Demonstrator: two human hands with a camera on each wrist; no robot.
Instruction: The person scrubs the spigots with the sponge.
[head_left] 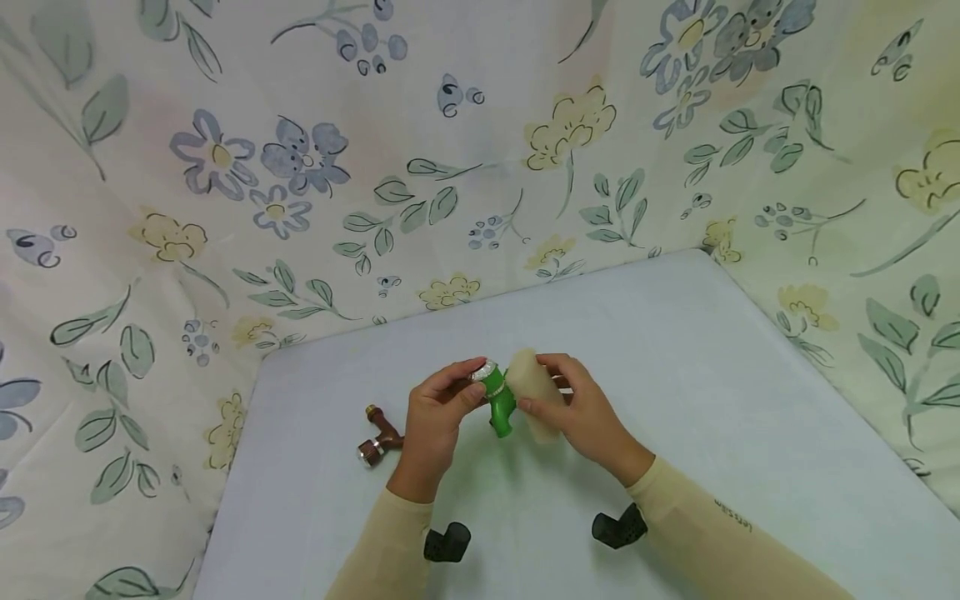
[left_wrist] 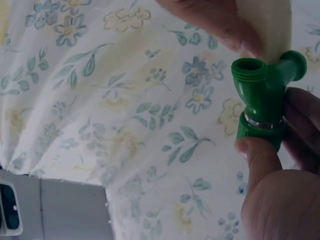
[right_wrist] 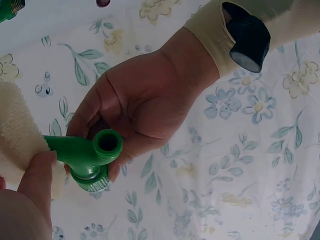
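Note:
A green plastic tap [head_left: 501,414] with a silvery end on its knob is held up over the table. My left hand [head_left: 433,425] grips it by the knob, thumb on one side and fingers on the other. My right hand [head_left: 592,417] holds a cream sponge [head_left: 534,392] between thumb and fingers, right beside the tap. In the right wrist view the sponge [right_wrist: 17,135] covers the end of the tap's side pipe. The tap's open spout [left_wrist: 249,64] shows in the left wrist view.
A brown tap [head_left: 386,437] with a brass-coloured end lies on the white table [head_left: 675,350], left of my left hand. A green piece [right_wrist: 9,10] with a threaded end shows at the right wrist view's corner. Floral cloth [head_left: 450,200] hangs behind the table.

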